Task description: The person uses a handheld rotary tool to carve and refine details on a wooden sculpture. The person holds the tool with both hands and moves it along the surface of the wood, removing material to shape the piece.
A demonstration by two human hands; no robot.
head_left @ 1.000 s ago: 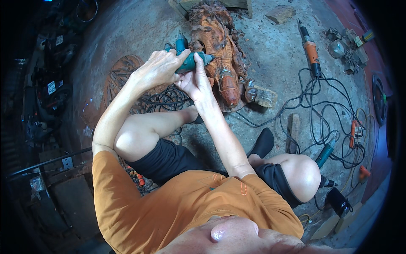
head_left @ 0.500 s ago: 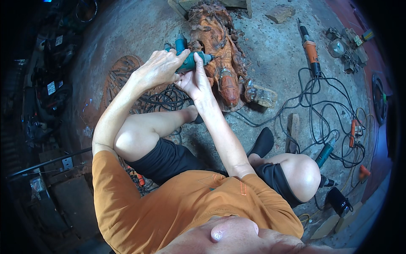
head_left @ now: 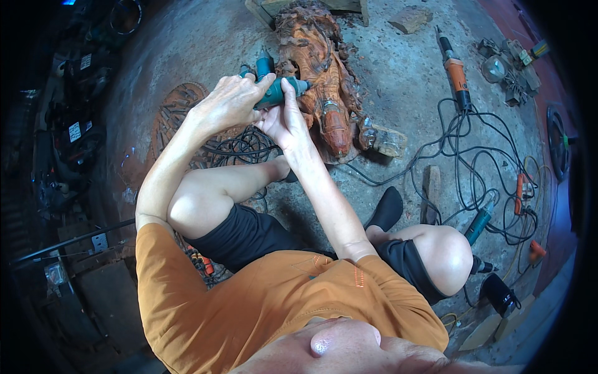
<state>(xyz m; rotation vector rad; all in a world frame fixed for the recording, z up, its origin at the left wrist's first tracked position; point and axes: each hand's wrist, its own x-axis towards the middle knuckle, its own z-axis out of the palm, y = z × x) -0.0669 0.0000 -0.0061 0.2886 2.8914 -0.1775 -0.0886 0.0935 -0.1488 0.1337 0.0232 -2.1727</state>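
Both my hands are closed around a teal die grinder (head_left: 274,95), whose narrow nose points right toward a carved wooden sculpture (head_left: 327,93). My left hand (head_left: 225,105) wraps its rear end from above. My right hand (head_left: 283,121) grips it from below, thumb laid along the body. At the carving's left edge the grinder's tip comes close; whether it touches cannot be made out. Reddish brown and knotted, the carving lies lengthwise on the floor, with a smooth rounded near end. Just beyond my hands stands another teal tool (head_left: 265,64).
An orange and black straight grinder (head_left: 458,81) lies at right, above tangled black cords (head_left: 461,134). Near my right knee is a teal power tool (head_left: 479,224). A round mat-like piece (head_left: 174,115) and coiled cable (head_left: 243,146) lie left. Wood blocks (head_left: 389,142) sit beside the carving.
My hands and the die grinder have shifted very slightly left, its nose drawing back a little from the carving. My grip stays the same.
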